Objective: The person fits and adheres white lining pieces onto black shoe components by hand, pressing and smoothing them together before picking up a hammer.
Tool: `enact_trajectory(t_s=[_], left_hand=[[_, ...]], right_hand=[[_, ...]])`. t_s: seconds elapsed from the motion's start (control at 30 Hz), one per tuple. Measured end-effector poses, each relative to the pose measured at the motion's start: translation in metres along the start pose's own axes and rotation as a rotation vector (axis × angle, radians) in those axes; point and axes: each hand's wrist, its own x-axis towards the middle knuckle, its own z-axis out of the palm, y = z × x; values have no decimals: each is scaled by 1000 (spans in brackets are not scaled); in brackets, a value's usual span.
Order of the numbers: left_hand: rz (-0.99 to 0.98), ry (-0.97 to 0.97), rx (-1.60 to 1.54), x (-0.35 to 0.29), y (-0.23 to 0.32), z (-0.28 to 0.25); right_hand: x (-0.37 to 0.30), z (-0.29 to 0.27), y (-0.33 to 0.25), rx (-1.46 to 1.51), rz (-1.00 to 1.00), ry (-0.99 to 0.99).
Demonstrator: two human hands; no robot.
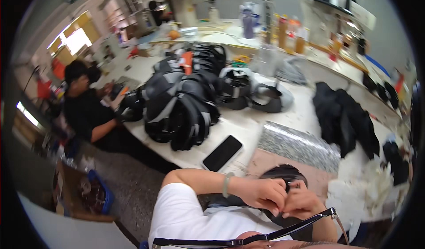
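A black, curved piece that looks like a shoe upper (283, 173) lies at the near edge of the table, just in front of my body. My left hand (264, 194) reaches across from the left, its fingers bent and pinched together over the piece. Meeting it from the other side, my right hand (303, 200) has curled fingers closed at the black piece's edge. The two hands nearly touch. Exactly what sits between the fingertips is hidden. Beyond the piece are a brown-pink board (265, 162) and a speckled grey slab (299, 145).
A phone (223, 153) lies left of the board. Behind it stand stacked black uppers (181, 98), with grey-white ones (271, 96) beside them. Black cloth (343, 114) lies at right. Bottles (290, 34) line the back shelf. A co-worker (88, 103) sits at the left.
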Motion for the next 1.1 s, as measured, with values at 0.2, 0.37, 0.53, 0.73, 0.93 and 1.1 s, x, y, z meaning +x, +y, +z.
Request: enact_trajectory(t_s=[0.2, 0.37, 0.53, 0.73, 0.93, 1.1], left_hand=[[-37, 175, 21, 15, 19, -12], [-252, 566, -414, 35, 26, -16], [-707, 954, -964, 52, -20, -39], [-981, 763, -723, 0, -127, -59], [-993, 488, 4, 20, -121, -61], [-756, 443, 266, 10, -137, -59]], right_hand=[[17, -21, -20, -151, -46, 251], [33, -20, -63, -46, 80, 727], [42, -48, -34, -608, 188, 735], [30, -77, 63, -704, 879, 419], [11, -71, 98, -664, 986, 379], [13, -78, 61, 54, 940, 496]])
